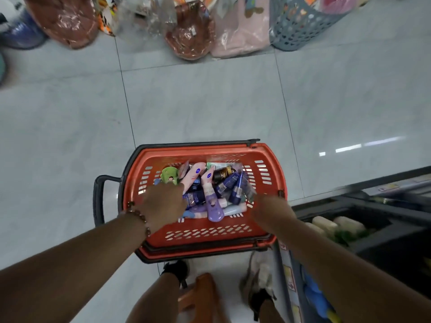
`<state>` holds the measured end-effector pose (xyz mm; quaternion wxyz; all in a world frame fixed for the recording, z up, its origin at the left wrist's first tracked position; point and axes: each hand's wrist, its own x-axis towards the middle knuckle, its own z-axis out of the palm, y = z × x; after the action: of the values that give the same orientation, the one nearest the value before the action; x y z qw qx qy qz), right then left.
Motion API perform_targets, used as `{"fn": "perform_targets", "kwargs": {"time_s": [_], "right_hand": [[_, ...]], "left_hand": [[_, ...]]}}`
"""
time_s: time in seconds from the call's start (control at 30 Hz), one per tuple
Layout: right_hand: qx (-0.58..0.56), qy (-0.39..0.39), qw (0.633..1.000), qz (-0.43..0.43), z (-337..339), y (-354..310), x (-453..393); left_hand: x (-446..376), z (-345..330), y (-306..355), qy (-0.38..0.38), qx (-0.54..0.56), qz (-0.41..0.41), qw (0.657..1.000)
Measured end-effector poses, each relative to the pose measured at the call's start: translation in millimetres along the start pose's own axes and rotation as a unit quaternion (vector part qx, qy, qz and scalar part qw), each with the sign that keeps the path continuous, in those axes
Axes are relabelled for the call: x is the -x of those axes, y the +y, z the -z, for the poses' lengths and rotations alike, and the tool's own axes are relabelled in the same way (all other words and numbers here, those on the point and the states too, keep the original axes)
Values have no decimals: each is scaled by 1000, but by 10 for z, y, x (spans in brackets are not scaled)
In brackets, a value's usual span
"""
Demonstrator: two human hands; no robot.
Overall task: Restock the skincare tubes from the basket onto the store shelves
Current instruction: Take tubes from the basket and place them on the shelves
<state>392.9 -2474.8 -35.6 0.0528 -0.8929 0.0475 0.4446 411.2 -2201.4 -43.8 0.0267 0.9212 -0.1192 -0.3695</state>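
Both hands lowered into orange basket [263,157] over skincare tubes [211,194]; left hand [163,206] and right hand [268,208] grip state obscured, blurred.

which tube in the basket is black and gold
The black-and-gold tube at the far side of the orange plastic basket; the others are pink, purple, blue or white.

Both hands' fingers are hidden among the tubes [210,192]; the right hand [268,206] is motion-blurred.
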Motion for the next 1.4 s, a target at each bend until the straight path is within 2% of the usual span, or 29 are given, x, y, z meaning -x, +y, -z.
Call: {"fn": "perform_targets", "kwargs": {"time_s": [0.1,0.23,0.33,0.4,0.47,0.53,0.63,0.7,0.73,0.83,0.9,1.0,1.03,1.07,1.13,1.23,1.33,1.4], "right_hand": [[29,-12,1000,2,-242,-4,-286],[103,-10,994,23,-694,48,-914],[107,6,994,27,-1063,122,-1440],[49,16,999,6,-1310,173,-1719],[-51,27,998,-30,-1597,240,-1903],[-155,68,984,-60,-1752,262,-2000],[-305,94,941,-113,-1750,232,-2063],[-382,58,914,-122,-1639,179,-2117],[-428,29,896,-111,-1586,191,-2145],[-585,-68,807,-48,-1345,163,-1949],[-653,-96,751,17,-1230,194,-1602],[-710,-106,687,110,-1179,395,-1002],[-722,-104,672,132,-1154,498,-771],[-726,-103,661,159,-1130,610,-532],[-712,-84,664,212,-1154,916,-36],[-731,-24,639,237,-1352,1387,893],[-764,44,600,234,-1780,1848,1673],[-777,76,572,250,-2114,2153,2069]], "left_hand": [[-353,-382,446,-34,-31,-31,998],[-854,-1109,817,-66,-86,-19,994],[-1119,-1689,945,-15,-64,-18,998],[-1202,-1981,934,52,-11,-61,997],[-1288,-2208,889,123,-34,-133,983],[-1317,-2284,823,139,-57,-146,978],[-1359,-2217,783,117,-99,-170,973],[-1395,-2171,759,127,-133,-190,964],[-1424,-2138,745,135,-145,-209,958],[-1468,-1921,786,162,-182,-243,939],[-1486,-1769,898,186,-179,-256,932],[-1371,-1633,1104,200,-80,-260,941],[-1305,-1571,1185,179,-50,-252,950],[-1239,-1515,1252,159,-15,-254,954],[-992,-1345,1473,129,60,-247,959],[-456,-1031,1913,104,192,-254,942],[232,-864,2455,87,261,-285,918],[639,-870,2890,8,301,-326,896]]}}
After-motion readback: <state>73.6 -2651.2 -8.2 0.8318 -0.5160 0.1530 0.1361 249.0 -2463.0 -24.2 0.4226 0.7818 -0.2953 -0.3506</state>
